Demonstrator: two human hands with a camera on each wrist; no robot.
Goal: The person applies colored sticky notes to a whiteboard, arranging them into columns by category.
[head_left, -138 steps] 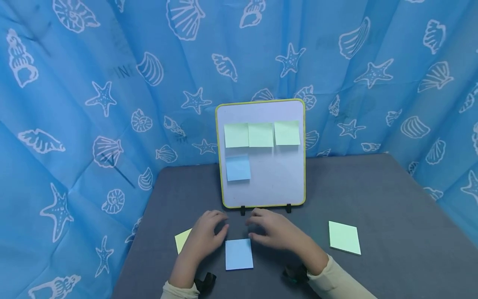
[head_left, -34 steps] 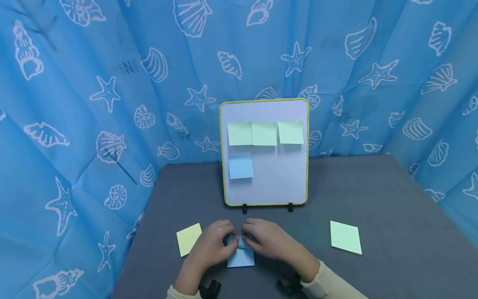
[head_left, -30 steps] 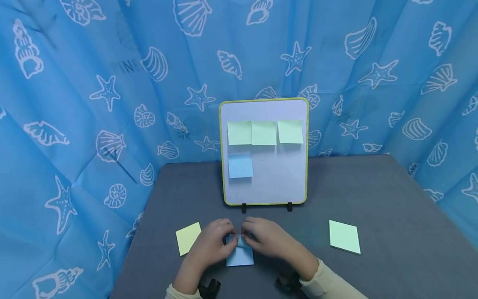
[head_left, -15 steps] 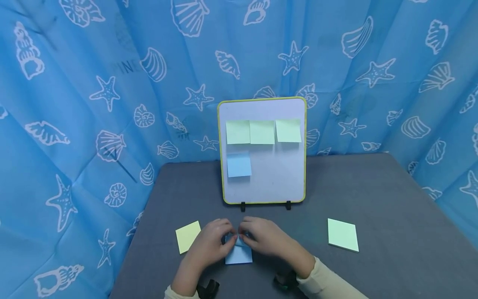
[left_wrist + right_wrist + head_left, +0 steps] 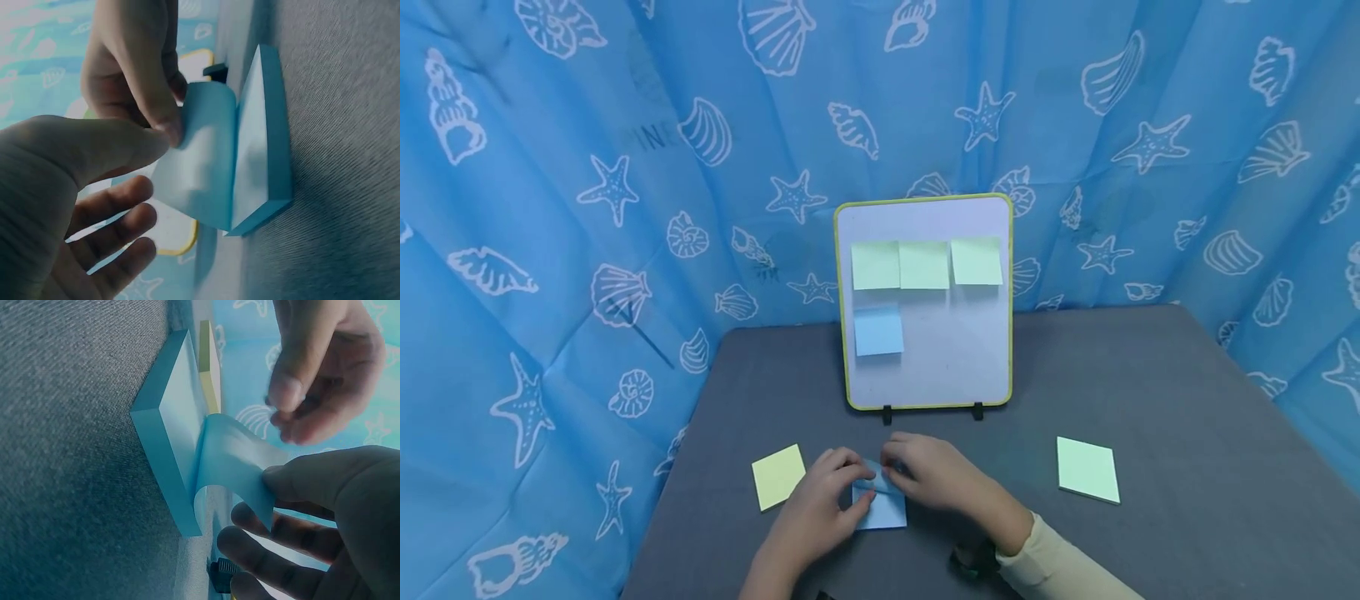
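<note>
A pad of blue sticky notes (image 5: 883, 515) lies on the table between the two hands. Its top sticky note (image 5: 234, 456) is peeled up and curls back, with one edge still against the pad. My right hand (image 5: 936, 475) pinches the raised edge between thumb and fingers. Just left of it is my left hand (image 5: 820, 504), its thumb and fingers parted; the right wrist view shows this hand off the note. Behind the hands stands a whiteboard (image 5: 958, 358) bearing three green notes (image 5: 923, 265) in a row and one blue note (image 5: 878, 331) below the leftmost.
A yellow sticky-note pad (image 5: 777, 477) lies beside the left hand. Farther right on the grey table (image 5: 1180, 417) is a green pad (image 5: 1087, 469). Small black feet (image 5: 977, 411) support the whiteboard. A blue shell-print curtain (image 5: 700, 208) hangs behind the table.
Both hands came down onto the blue pad and lifted its top note. In the last half second the left hand let go and drew slightly back, while the right kept its pinch.
</note>
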